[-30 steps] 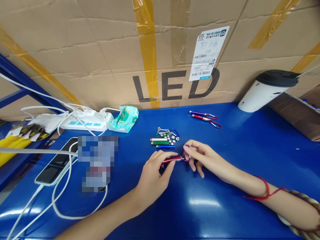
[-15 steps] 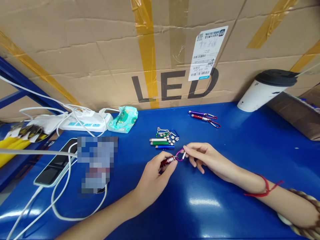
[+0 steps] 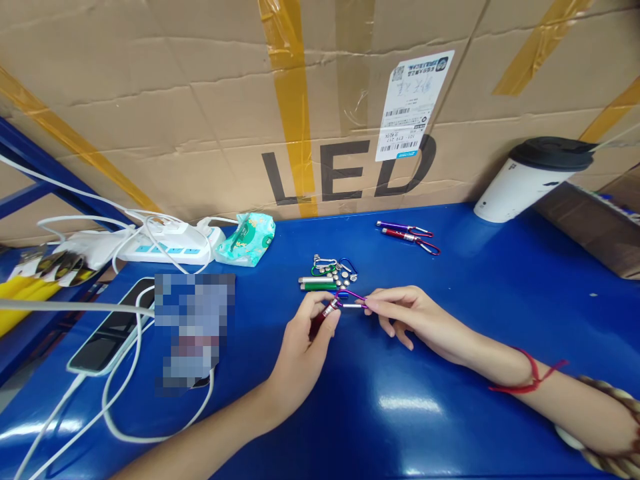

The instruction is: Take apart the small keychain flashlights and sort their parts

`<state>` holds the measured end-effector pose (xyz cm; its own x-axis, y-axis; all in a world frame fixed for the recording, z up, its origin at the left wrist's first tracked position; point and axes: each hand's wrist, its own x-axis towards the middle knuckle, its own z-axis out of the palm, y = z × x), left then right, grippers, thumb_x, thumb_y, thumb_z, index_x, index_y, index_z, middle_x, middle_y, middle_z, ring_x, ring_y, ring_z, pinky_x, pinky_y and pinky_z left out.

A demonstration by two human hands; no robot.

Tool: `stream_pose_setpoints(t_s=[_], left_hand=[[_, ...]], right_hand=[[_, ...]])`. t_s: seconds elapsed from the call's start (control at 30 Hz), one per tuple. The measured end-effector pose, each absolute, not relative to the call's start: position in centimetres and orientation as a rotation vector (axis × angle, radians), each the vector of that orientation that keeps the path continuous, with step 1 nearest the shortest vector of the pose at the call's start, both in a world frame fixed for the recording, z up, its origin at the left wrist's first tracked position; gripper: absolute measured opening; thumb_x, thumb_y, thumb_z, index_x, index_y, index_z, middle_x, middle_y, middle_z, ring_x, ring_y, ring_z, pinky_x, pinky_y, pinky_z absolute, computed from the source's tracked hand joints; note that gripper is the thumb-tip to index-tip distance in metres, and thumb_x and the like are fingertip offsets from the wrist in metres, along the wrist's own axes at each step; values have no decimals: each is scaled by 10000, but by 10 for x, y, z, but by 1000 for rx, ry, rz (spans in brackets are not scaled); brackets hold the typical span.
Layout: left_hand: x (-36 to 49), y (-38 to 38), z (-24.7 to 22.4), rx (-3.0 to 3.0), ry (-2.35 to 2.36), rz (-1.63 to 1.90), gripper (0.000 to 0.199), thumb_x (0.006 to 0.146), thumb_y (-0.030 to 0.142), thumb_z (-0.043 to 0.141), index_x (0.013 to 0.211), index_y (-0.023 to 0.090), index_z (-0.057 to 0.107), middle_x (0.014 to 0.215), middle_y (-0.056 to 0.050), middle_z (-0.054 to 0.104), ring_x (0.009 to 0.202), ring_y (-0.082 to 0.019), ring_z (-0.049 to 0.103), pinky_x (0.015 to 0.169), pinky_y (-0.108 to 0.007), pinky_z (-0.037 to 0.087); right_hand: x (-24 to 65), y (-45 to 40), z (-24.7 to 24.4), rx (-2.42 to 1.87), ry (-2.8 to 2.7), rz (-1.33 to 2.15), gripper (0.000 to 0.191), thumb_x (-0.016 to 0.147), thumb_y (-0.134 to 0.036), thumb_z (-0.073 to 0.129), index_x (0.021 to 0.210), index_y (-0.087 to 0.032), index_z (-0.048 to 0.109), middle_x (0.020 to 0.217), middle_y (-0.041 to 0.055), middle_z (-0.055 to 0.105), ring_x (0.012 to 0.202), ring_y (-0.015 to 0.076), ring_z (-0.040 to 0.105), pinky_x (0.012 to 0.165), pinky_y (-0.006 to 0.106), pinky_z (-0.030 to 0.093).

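My left hand is closed around a small red metal tube, tilted up to the right. A purple carabiner joins its silver tip, and my right hand pinches the carabiner's far end between thumb and finger. Just behind lie a silver tube, a green tube and a blue tube partly hidden by my left hand. Beside them are several button cells, a green carabiner and a blue carabiner. Farther back rest a purple tube and a red tube, both with carabiners.
A white cup with a black lid leans at the back right, near a brown box. On the left are a power strip, a green packet, a phone and white cables. A large carton stands behind.
My left hand has drawn the red tube slightly left and back, tilting it more upright. The purple carabiner is now stretched out lengthwise between my hands. My right hand has barely moved.
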<state>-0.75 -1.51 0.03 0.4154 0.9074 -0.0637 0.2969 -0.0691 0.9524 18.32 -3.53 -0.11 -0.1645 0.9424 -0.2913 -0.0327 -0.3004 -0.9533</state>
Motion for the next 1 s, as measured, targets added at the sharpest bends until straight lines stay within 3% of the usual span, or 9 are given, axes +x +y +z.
stream_pose_setpoints(t_s=[0.13, 0.4, 0.57, 0.67, 0.83, 1.0], left_hand=[[-7, -16, 0, 1632, 1067, 694, 127, 887, 300, 450, 955, 203, 495, 665, 48, 463, 630, -105, 449, 583, -201, 347], [-7, -16, 3, 1614, 1058, 646, 179, 900, 362, 411, 845, 205, 478, 604, 69, 347, 543, -91, 317, 516, -218, 258], [-9, -16, 3, 1729, 1131, 499, 272, 908, 397, 361, 731, 205, 439, 569, 69, 311, 516, -92, 292, 503, -230, 225], [-9, -17, 1, 1842, 1142, 455, 253, 911, 380, 348, 746, 214, 446, 560, 68, 318, 501, -95, 296, 498, -231, 223], [-10, -18, -3, 2044, 1159, 454, 262, 924, 349, 319, 728, 215, 429, 533, 69, 343, 483, -100, 332, 504, -232, 238], [-12, -16, -8, 2172, 1133, 415, 312, 937, 323, 269, 686, 208, 415, 548, 54, 407, 483, -104, 378, 515, -225, 269]], right_hand=[[184, -36, -3, -1326, -1121, 1589, 331, 715, -439, 697, 836, -131, 687, 488, -52, 477, 399, 48, 404, 321, 156, 326], [184, -35, -3, -1328, -1263, 1579, 335, 781, -469, 618, 787, -135, 625, 501, -45, 497, 391, 49, 430, 325, 139, 370], [177, -40, -6, -1368, -1509, 1488, 393, 820, -467, 565, 1028, -139, 622, 511, -44, 518, 382, 68, 458, 317, 160, 410], [175, -44, -8, -1330, -1720, 1243, 393, 863, -425, 527, 1153, -169, 599, 629, -13, 541, 474, 93, 527, 356, 179, 447], [176, -50, -10, -1204, -2163, 540, 347, 952, -332, 395, 1207, -180, 575, 769, 37, 582, 649, 133, 571, 585, 245, 488], [175, -53, -12, -1248, -2372, 220, 409, 982, -332, 289, 1272, -125, 491, 743, 34, 581, 571, 127, 565, 498, 233, 455]])
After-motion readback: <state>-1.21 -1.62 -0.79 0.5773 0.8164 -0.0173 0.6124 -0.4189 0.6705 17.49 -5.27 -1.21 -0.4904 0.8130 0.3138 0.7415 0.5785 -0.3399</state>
